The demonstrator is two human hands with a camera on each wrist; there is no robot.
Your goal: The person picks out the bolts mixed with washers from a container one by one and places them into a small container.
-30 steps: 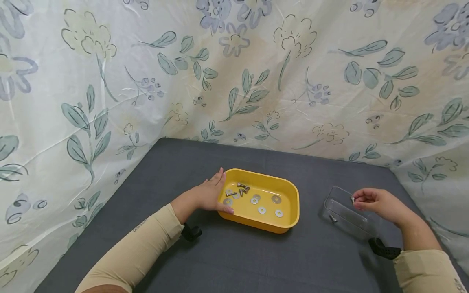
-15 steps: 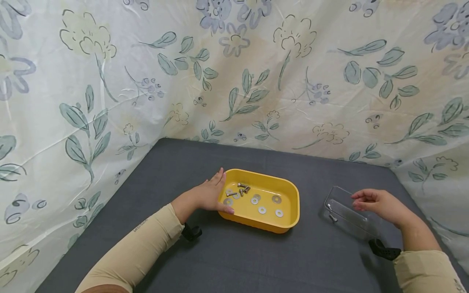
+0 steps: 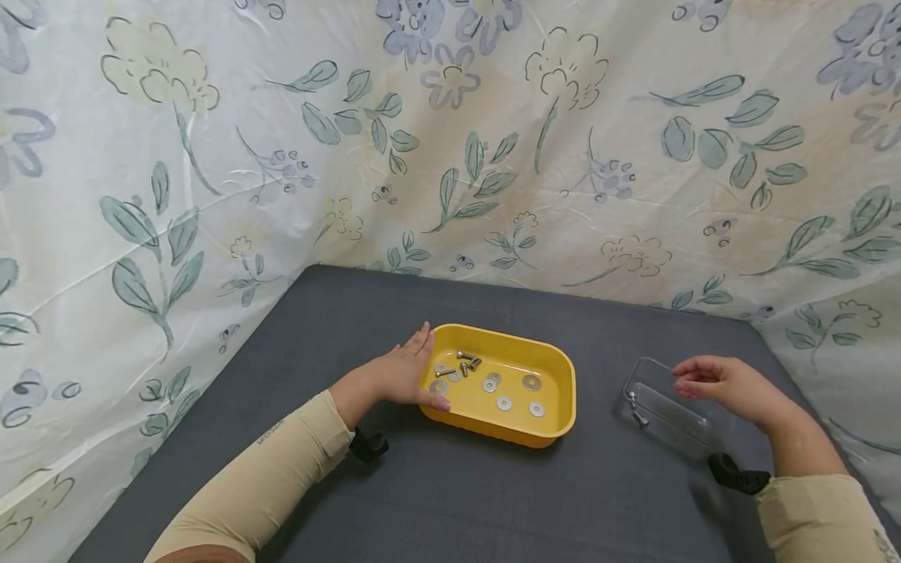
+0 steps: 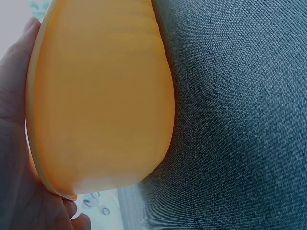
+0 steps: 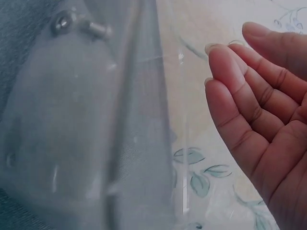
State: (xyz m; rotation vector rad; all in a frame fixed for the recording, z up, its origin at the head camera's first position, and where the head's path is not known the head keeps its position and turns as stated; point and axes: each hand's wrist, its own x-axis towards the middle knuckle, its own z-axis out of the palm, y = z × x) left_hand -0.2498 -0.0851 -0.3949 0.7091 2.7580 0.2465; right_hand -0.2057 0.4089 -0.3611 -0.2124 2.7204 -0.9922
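Note:
My left hand (image 3: 404,375) rests against the left end of a yellow plastic tray (image 3: 566,391), fingers straight along its rim and thumb over the front edge. Inside the tray lie several short metal bolts (image 3: 465,356) and several flat washers (image 3: 503,403). Over a clear plastic box (image 3: 669,407) at the right hovers my right hand (image 3: 732,385), its fingers loosely bent. Nothing is between thumb and fingertips in the right wrist view, where the bare palm (image 5: 283,158) shows. At the box's left end sit two bolts (image 3: 640,419), blurred through the plastic in the right wrist view.
Dark grey cloth (image 3: 493,500) covers the table. Behind it and at both sides hangs a floral curtain (image 3: 450,156). A black wrist strap (image 3: 735,475) sits on the right arm, close to the near end of the clear box.
The right hand has let go of a bolt, which has dropped to the left end of the clear box beside another. That hand has risen slightly. The left hand and tray stay put.

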